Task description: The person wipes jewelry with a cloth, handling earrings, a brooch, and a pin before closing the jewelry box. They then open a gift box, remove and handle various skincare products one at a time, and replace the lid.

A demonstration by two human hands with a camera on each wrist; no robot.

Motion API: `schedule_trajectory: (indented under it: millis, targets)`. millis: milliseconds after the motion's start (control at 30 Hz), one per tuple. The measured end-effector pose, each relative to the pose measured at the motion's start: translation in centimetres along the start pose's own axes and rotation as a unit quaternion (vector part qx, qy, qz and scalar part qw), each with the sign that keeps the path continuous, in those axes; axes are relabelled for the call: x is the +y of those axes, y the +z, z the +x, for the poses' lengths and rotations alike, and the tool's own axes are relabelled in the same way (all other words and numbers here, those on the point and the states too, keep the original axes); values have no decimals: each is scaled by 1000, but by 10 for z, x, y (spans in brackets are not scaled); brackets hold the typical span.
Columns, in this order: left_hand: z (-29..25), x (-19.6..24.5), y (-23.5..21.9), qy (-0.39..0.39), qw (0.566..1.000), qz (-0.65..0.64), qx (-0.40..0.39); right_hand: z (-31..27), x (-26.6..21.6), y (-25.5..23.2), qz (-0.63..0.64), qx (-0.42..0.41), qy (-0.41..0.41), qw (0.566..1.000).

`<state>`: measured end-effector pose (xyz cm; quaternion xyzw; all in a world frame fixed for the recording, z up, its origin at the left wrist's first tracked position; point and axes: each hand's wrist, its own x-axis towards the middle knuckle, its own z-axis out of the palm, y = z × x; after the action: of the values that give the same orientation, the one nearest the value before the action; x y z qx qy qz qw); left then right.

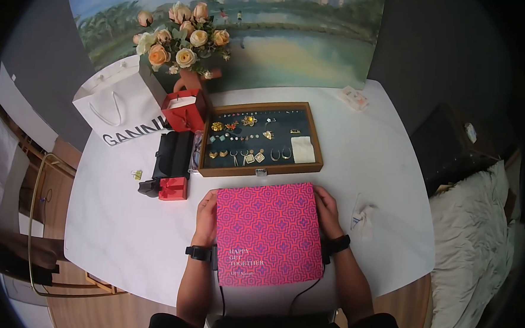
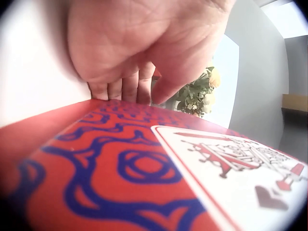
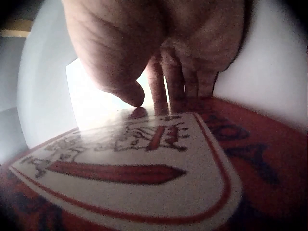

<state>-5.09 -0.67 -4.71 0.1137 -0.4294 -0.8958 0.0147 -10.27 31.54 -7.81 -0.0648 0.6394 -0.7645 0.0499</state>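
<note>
A square box (image 1: 269,232) with a bright pink and purple maze pattern sits at the near side of the table, "HAPPY GET TOGETHER" printed on its top. My left hand (image 1: 207,211) holds its left side near the far corner. On the opposite side my right hand (image 1: 329,212) grips it the same way. The left wrist view shows the left fingers (image 2: 122,90) and thumb meeting the red and blue side wall, which bears a playing-card picture (image 2: 240,166). A similar card picture (image 3: 125,163) is under the right thumb (image 3: 132,94) in the right wrist view.
Behind the box lies a glass-topped jewellery case (image 1: 264,137). To its left are a black case (image 1: 173,153), a small red gift box (image 1: 173,188), a red bag (image 1: 185,109) and a white paper bag (image 1: 117,103). A small pouch (image 1: 363,217) lies right; flowers (image 1: 186,38) stand behind.
</note>
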Motion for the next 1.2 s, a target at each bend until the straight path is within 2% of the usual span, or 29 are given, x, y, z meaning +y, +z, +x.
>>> schedule_trajectory:
  millis: [533,600,1000,1200]
  targets:
    - [3,-9,-12,6,1000,-1,-10,-1,10,0,-8,19,1,1000]
    - [5,-7,-9,2,1000,7,8,0,4,0,-61,16,-34,997]
    - [3,-9,-12,2,1000,6,-4,-4,10,-2,-25,17,-20,999]
    - [6,-6,-13,-8,1000,11,-10,-4,6,-3,-63,16,-34,997]
